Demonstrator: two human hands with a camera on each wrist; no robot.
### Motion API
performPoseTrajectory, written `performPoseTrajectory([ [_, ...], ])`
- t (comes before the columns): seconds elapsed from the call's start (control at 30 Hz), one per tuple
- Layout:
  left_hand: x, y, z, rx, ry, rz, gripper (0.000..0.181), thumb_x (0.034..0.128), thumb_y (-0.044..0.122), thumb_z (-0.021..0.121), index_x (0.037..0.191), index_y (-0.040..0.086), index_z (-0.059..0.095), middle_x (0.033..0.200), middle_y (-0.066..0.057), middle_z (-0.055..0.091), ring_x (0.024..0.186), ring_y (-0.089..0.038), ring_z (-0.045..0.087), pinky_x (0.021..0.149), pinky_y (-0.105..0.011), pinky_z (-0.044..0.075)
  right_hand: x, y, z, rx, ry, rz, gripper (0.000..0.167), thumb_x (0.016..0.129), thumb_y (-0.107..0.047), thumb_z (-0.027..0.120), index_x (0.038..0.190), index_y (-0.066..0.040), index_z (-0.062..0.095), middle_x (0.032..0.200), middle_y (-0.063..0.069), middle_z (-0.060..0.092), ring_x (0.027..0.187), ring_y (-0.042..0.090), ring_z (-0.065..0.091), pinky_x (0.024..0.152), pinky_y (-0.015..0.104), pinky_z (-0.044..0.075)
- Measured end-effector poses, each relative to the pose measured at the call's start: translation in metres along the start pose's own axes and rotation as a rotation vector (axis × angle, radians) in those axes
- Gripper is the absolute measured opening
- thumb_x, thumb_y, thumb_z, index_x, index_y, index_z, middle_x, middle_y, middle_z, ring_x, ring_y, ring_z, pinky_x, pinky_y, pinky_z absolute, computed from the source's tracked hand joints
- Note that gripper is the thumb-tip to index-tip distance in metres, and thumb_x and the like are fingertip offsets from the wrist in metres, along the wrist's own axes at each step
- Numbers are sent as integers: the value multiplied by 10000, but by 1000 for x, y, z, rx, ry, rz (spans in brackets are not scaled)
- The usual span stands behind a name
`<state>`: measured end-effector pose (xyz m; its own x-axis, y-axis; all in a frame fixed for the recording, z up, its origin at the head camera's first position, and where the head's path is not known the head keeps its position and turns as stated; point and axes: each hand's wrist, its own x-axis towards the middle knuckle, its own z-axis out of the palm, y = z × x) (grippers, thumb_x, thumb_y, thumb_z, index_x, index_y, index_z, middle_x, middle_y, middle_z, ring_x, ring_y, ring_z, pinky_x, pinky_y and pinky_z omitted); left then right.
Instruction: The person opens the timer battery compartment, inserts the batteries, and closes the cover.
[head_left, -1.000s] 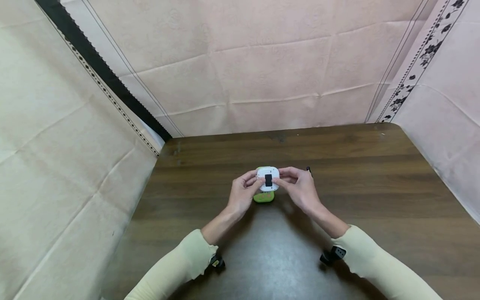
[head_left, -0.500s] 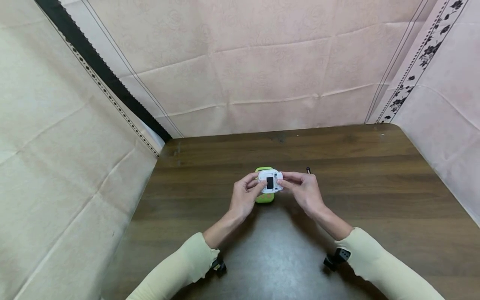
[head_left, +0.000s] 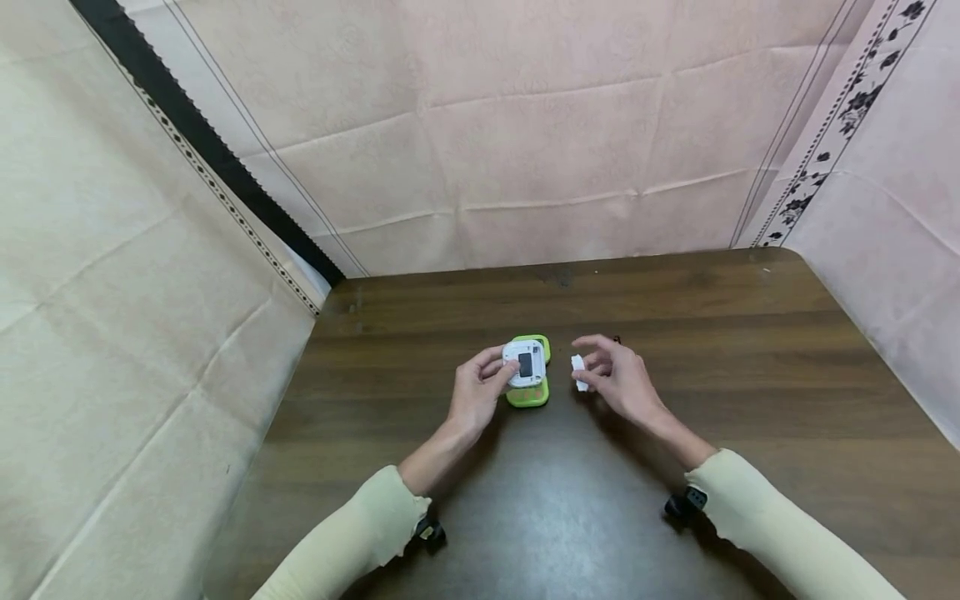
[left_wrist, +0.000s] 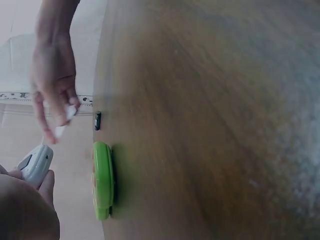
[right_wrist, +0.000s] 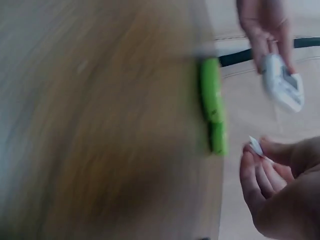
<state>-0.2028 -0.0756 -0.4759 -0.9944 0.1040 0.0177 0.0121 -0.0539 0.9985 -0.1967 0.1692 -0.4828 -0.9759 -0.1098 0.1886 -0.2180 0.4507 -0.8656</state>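
Observation:
My left hand pinches a small white rounded device with a dark rectangle on its upper face, thumb on top. It hangs above a bright green flat object on the table, which it partly hides in the head view. To the right, apart from the device, my right hand pinches a small thin white piece, perhaps a cover, between thumb and fingers. The right wrist view has this white piece at the fingertips, somewhat blurred.
A small black cylinder, battery-like, lies on the wooden table beyond my right hand, mostly hidden in the head view. Pale cloth hangs behind the table and at both sides.
Both hands were at the white device. The right hand has drawn away to the right with the white piece, now apart from the device; the left has shifted slightly left with the device.

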Motion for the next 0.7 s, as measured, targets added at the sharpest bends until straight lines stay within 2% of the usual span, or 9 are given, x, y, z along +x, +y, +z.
performPoseTrajectory([
  [0.13, 1, 1, 0, 2, -11, -5, 318, 1011, 49, 733, 1316, -32, 697, 1168, -219, 763, 963, -149, 738, 841, -273, 644, 1, 15, 1, -121, -80, -67, 251, 900, 20, 833, 1136, 8, 748, 881, 85, 737, 756, 204, 722, 581, 264, 569],
  [0.3, 1, 3, 3, -2, -33, 15, 314, 1011, 36, 728, 1312, -45, 693, 1164, -230, 761, 959, -146, 738, 848, -277, 644, 4, 27, 4, -213, -128, -109, 225, 860, -15, 883, 1059, 0, 778, 839, 31, 704, 744, 147, 656, 635, 246, 539],
  [0.53, 0, 4, 6, -6, -63, 30, 314, 1009, 14, 719, 1313, -58, 684, 1148, -243, 760, 959, -148, 737, 856, -282, 644, 3, 34, 2, -333, -105, -179, 260, 868, -87, 896, 1084, 21, 801, 972, 100, 703, 806, 213, 609, 677, 308, 496],
  [0.7, 0, 3, 5, 6, -58, 18, 315, 1016, 17, 712, 1320, -58, 680, 1171, -245, 754, 980, -157, 740, 868, -287, 642, 7, 36, -4, -272, -47, -198, 327, 924, -96, 850, 1203, 48, 758, 997, 134, 712, 808, 212, 633, 676, 305, 553],
])
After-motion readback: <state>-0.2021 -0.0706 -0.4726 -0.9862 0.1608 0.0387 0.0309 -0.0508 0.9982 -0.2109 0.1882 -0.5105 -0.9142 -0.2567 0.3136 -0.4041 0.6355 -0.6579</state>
